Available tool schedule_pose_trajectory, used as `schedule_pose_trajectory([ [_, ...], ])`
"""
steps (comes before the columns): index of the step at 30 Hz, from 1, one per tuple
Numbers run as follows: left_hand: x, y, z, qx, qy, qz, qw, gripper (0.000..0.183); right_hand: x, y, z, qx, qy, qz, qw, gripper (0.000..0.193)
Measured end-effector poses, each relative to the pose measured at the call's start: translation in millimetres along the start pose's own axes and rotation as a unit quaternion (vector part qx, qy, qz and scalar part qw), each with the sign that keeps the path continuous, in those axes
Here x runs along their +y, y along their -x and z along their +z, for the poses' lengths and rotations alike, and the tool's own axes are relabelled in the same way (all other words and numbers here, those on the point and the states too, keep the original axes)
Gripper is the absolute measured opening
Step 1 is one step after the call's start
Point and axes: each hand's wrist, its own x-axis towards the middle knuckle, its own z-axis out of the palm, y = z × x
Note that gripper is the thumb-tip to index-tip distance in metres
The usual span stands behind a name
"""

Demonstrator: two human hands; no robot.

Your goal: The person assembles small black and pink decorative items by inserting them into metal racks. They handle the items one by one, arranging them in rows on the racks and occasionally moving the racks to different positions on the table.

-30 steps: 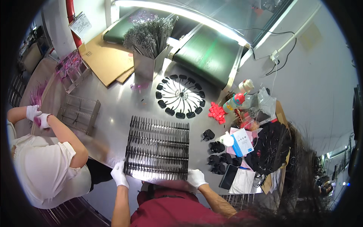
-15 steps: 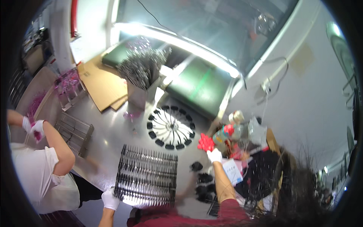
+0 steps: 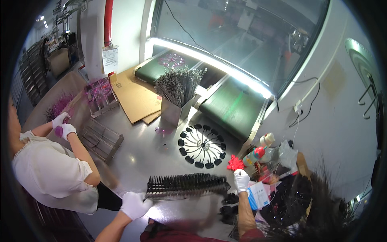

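Observation:
My left hand (image 3: 136, 205), in a white glove, grips the left end of a metal rack (image 3: 187, 188) carrying rows of thin black pieces. The rack is tilted and seen nearly edge-on, blurred by motion. My right hand (image 3: 241, 180), also gloved, is closed in a fist just below a red flower-shaped piece (image 3: 235, 163); what it holds, if anything, I cannot make out. Beyond the rack, black paddle-ended arms form a wheel-shaped fixture (image 3: 202, 146) on a bright white disc.
At left a co-worker (image 3: 56, 177) in white handles purple pieces beside an empty wire rack (image 3: 101, 139). A metal box of thin rods (image 3: 177, 94), cardboard (image 3: 135, 97) and a green conveyor belt (image 3: 234, 107) stand behind. Bottles (image 3: 254, 156) and black parts (image 3: 229, 209) lie right.
The rack has swung from face-on to nearly edge-on in my left hand. My right hand has drawn back from the red piece. The whole view has shifted.

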Motion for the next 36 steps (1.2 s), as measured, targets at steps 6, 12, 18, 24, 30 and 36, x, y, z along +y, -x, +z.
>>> schedule_pose_trajectory([
  [6, 39, -6, -5, 0.055, 0.142, -0.099, 0.983, 0.032, -91, 148, -14, -0.036, -0.254, 0.04, 0.966, 0.019],
  [12, 34, -16, -4, -0.045, 0.226, -0.17, 0.958, 0.043, -209, 186, 29, 0.082, -0.146, -0.197, 0.966, 0.011],
  [18, 10, -39, 10, 0.004, 0.357, -0.147, 0.922, 0.042, -209, 169, 83, -0.052, 0.015, -0.125, 0.991, 0.03],
  [24, 1, -30, -2, -0.236, 0.801, -0.143, 0.53, 0.052, -219, 222, 22, 0.059, -0.083, -0.241, 0.965, 0.042],
  [30, 140, 32, -81, -0.323, 0.743, -0.007, 0.585, 0.032, -243, 239, -117, 0.162, 0.226, -0.259, 0.925, 0.01],
  [36, 113, 44, -78, -0.377, 0.473, 0.366, 0.707, 0.032, -272, 170, -289, 0.41, 0.317, -0.31, 0.797, 0.023],
])
